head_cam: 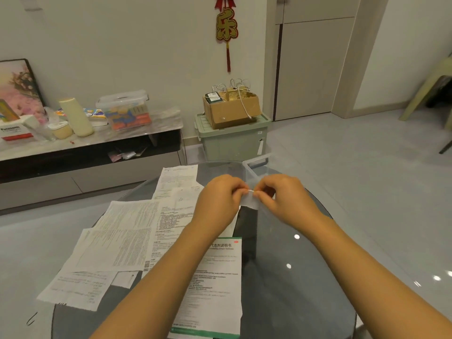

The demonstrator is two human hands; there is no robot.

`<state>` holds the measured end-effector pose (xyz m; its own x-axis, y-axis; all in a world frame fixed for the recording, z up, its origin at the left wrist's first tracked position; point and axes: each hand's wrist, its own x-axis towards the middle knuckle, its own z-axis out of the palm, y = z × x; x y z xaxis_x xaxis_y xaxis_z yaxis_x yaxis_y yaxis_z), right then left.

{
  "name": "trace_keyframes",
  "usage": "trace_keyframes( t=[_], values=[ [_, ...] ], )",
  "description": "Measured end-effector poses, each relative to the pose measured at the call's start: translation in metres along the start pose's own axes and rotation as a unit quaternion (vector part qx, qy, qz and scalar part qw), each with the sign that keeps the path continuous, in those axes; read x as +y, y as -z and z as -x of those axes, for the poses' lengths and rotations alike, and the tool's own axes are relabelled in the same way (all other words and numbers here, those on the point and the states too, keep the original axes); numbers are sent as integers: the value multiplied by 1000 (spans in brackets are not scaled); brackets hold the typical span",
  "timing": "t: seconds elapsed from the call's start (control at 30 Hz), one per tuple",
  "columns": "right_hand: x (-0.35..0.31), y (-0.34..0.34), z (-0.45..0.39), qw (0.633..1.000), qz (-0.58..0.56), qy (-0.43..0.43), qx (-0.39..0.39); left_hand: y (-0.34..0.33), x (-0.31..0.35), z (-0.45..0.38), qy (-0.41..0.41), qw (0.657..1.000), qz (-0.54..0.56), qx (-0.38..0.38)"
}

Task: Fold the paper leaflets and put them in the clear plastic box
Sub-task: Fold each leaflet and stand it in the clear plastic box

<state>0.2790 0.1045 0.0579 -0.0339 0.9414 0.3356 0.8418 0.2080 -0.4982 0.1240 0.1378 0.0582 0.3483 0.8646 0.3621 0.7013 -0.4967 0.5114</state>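
Folded leaflet (250,201), small and narrow, is pinched at its top edge between left hand (220,195) and right hand (276,196), raised off the glass table (293,277). Clear plastic box (256,168) sits just beyond the grip. Risk: creases spring open on release, or the leaflet misses the box's near rim. Unfolded leaflets (137,231) lie left of and below the grip.

Left hand (221,196): bare, no ring or glove.
Right hand (281,195): bare, likewise unadorned.
Forearms: bare, no sleeves or watch in view.
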Motion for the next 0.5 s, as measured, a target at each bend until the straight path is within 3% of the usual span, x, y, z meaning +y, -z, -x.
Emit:
trace_keyframes(
  t=[0.17, 0.3, 0.5],
  values=[
    [20, 16, -10, 996, -16, -59, 70, -13, 19, -27, -27, 998, 52, 5],
    [44, 26, -20, 977, -9, -123, 174, -32, 29, -46, -22, 998, 57, -26],
    [77, 19, -29, 957, 11, -175, 232, -67, 28, -72, -131, 977, -64, -156]
  ],
)
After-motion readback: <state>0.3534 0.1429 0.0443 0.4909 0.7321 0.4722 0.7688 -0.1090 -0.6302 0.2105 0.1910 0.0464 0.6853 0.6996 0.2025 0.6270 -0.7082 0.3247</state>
